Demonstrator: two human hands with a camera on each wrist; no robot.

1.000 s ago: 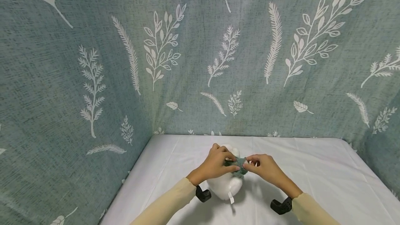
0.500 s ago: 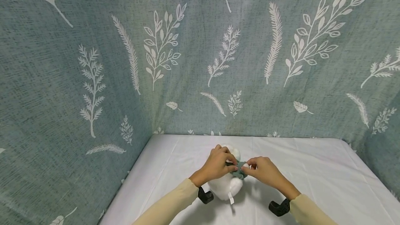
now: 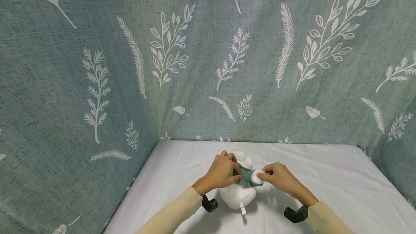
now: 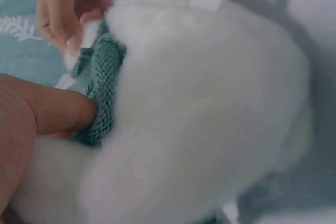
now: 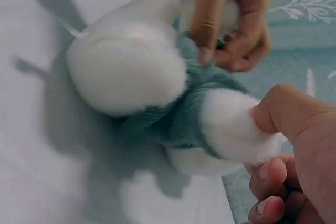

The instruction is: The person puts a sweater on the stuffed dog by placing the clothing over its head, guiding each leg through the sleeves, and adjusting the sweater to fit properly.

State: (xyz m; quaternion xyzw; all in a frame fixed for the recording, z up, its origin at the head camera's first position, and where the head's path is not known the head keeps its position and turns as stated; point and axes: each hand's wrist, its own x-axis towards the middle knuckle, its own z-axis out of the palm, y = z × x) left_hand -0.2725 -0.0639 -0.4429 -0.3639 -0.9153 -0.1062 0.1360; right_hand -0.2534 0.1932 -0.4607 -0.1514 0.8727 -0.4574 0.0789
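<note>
Plush toy point(image 3: 236, 195) shows more white paw point(image 3: 256, 177) than before

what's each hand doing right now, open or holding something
Left hand: closed, pinching the green knit garment on the white plush toy.
Right hand: closed, pinching the toy's white limb.

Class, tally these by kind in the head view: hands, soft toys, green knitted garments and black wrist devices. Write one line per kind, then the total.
Left hand and right hand: 2
Soft toy, white: 1
Knitted garment, green: 1
Black wrist devices, one on each wrist: 2
Total: 6
</note>
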